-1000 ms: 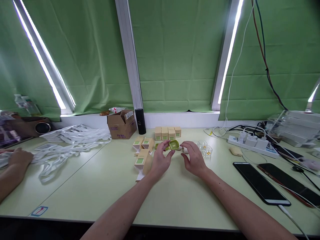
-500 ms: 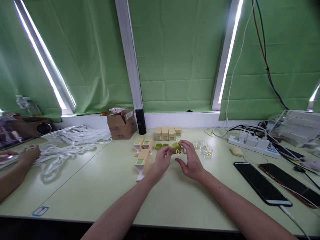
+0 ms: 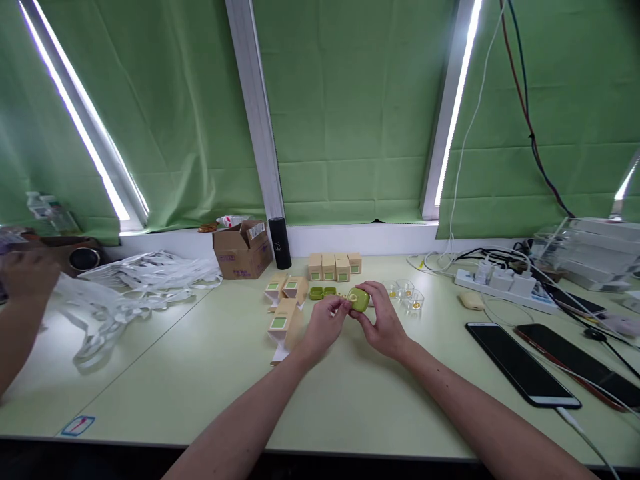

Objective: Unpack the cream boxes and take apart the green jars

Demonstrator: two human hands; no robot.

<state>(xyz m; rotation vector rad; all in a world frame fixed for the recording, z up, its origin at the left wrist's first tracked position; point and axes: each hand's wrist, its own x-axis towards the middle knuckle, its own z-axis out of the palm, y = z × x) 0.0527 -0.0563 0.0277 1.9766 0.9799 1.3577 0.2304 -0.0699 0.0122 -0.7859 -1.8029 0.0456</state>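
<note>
My right hand (image 3: pixel 383 325) grips a small green rounded case (image 3: pixel 359 299) just above the table. My left hand (image 3: pixel 323 323) is beside it, its fingertips pinched against the case's left side. Two more green pieces (image 3: pixel 323 292) lie on the table just behind my left hand. A row of small tan boxes with green labels (image 3: pixel 334 266) stands further back, and more tan boxes (image 3: pixel 285 307) lie to the left. Several small clear cups with yellow contents (image 3: pixel 407 293) sit to the right of the case.
Another person's hand (image 3: pixel 25 277) lifts white straps (image 3: pixel 130 280) at the far left. A cardboard box (image 3: pixel 243 250) and black cylinder (image 3: pixel 280 243) stand near the window sill. A power strip (image 3: pixel 505 287) with cables and two phones (image 3: pixel 523 363) lie on the right.
The green case passed from my left fingers into my right hand and turned closed side up. The other person's hand at the left rose with the straps.
</note>
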